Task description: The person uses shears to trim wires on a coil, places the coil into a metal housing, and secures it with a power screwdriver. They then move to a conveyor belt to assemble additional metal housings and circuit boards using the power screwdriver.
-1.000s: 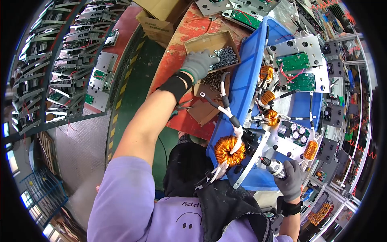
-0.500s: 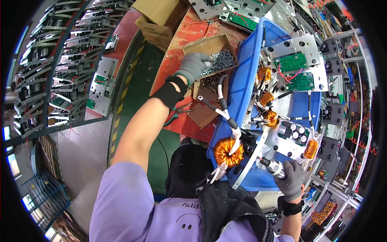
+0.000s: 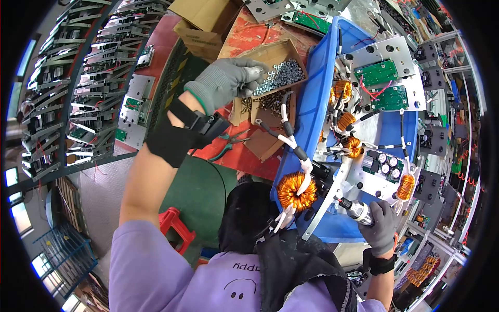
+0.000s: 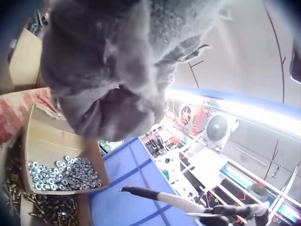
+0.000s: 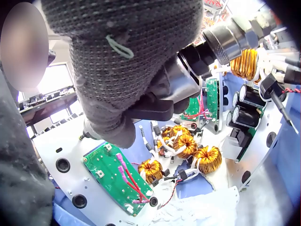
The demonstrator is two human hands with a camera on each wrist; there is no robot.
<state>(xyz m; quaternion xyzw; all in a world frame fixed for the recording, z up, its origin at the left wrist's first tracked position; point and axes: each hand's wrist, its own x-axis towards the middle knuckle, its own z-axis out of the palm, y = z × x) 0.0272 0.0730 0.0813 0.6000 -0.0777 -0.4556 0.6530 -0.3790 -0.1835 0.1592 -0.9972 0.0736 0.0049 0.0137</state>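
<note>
My left hand [image 3: 228, 78], in a grey glove, hangs just left of a cardboard box of silver nuts [image 3: 280, 73]. Its fingertips are pinched together on something small and shiny. In the left wrist view the curled glove [image 4: 117, 70] fills the top, with the nut box [image 4: 63, 172] below it. My right hand [image 3: 382, 229] grips an electric screwdriver [image 3: 356, 210] at the near edge of a metal plate [image 3: 364, 182] with orange coils [image 3: 296, 191]. In the right wrist view the glove [image 5: 131, 70] wraps the screwdriver [image 5: 221, 42] above the coils and a green board [image 5: 117, 174].
A blue tub [image 3: 314, 104] holds the plates and green boards [image 3: 382, 73]. Loose screws [image 3: 270, 104] and pliers [image 3: 228, 143] lie on the red bench. Cardboard boxes [image 3: 202, 26] stand behind; racks of parts [image 3: 67, 78] fill the left. A red stool [image 3: 174, 229] stands below.
My left hand has lifted out of the nut box and drawn back to the left, closer to the camera, with its fingers bunched. The right hand still holds the screwdriver in place.
</note>
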